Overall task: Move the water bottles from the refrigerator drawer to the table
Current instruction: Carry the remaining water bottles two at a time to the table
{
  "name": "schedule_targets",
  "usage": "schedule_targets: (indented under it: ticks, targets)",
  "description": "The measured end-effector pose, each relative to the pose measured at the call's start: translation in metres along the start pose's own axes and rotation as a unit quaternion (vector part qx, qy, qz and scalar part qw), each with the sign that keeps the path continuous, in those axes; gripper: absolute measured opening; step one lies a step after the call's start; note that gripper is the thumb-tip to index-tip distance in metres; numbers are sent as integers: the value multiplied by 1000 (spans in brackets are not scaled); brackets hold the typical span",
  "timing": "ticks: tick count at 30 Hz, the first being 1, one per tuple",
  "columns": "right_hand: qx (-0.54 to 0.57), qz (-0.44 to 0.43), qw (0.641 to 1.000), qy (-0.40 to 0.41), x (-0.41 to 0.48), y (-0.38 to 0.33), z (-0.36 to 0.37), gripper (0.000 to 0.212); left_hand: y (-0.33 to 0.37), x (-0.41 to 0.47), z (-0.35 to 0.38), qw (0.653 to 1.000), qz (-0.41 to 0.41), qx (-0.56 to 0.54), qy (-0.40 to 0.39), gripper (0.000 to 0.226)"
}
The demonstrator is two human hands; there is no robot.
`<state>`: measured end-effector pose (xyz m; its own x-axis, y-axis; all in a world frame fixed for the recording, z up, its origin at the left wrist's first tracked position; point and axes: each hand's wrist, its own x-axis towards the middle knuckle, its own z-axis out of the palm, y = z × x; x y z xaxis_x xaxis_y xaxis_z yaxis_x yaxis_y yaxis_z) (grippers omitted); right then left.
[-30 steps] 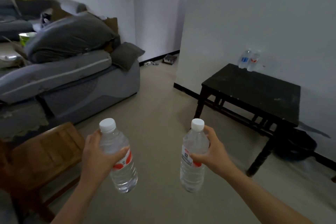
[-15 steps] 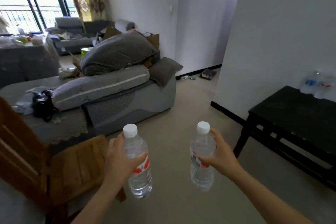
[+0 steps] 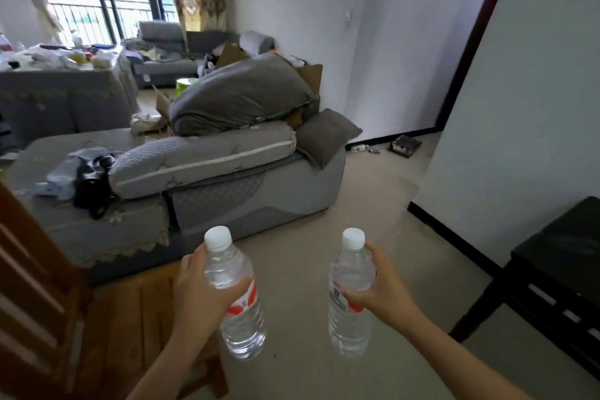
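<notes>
Bottles point(image 3: 243, 325) upright; each hand point(image 3: 201, 295) grips one.

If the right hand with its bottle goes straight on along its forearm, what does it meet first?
Probably the near end of the grey sofa, after crossing bare floor; depth is unclear. The right hand grips its bottle.

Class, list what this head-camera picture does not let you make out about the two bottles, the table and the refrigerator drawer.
- Top of the black table: head view, mostly cut off by the right edge.
- Label of the left bottle: largely covered by the left hand; print blurred.
- Label of the right bottle: partly behind the right hand; print too small to read.
- The refrigerator drawer: not in frame.
</notes>
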<state>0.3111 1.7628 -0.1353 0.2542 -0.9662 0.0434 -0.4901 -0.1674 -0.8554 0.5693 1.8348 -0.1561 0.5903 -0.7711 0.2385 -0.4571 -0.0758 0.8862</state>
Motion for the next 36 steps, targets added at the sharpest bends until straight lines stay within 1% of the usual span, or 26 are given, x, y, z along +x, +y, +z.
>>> schedule_targets:
  ticks: [3, 9, 12, 14, 16, 17, 21, 23, 27, 30, 32, 34, 36]
  targets:
    - [2, -7, 1000, 17, 41, -7, 13, 74, -7, 51, 9, 1000, 12, 7, -3, 69]
    - [-2, 15, 997, 81, 120, -35, 27, 74, -5, 163, 30, 998, 39, -13, -54, 75]
    - [4, 26, 992, 125, 143, -40, 29, 70, -4, 200, 44, 995, 49, -6, -81, 77]
    - [4, 46, 987, 155, 156, -39, 26, 62, -7, 223, 59, 994, 50, -1, -102, 78]
    - [14, 64, 984, 163, 164, -41, 24, 52, -9, 236, 73, 991, 54, -7, -121, 77]
    - [10, 71, 983, 171, 170, -39, 21, 50, -10, 243, 82, 989, 57, -9, -133, 77]
    - [4, 109, 975, 192, 197, -16, 5, 53, -2, 270, 133, 981, 66, -6, -184, 77]
    - [-4, 125, 972, 199, 213, -5, -7, 56, 8, 283, 160, 976, 84, -10, -199, 74]
    - [-21, 141, 966, 216, 252, 19, -39, 66, 30, 313, 220, 971, 92, -22, -220, 70]
    - [-28, 135, 959, 247, 294, 35, -76, 61, 57, 342, 277, 965, 129, -25, -226, 74]
    - [-24, 146, 955, 259, 319, 45, -97, 61, 74, 361, 309, 963, 127, -24, -237, 73]
    - [-36, 149, 950, 272, 343, 54, -117, 61, 87, 377, 338, 962, 123, -52, -239, 70]
    - [-42, 153, 948, 275, 362, 63, -133, 61, 92, 390, 361, 958, 140, -58, -246, 67]
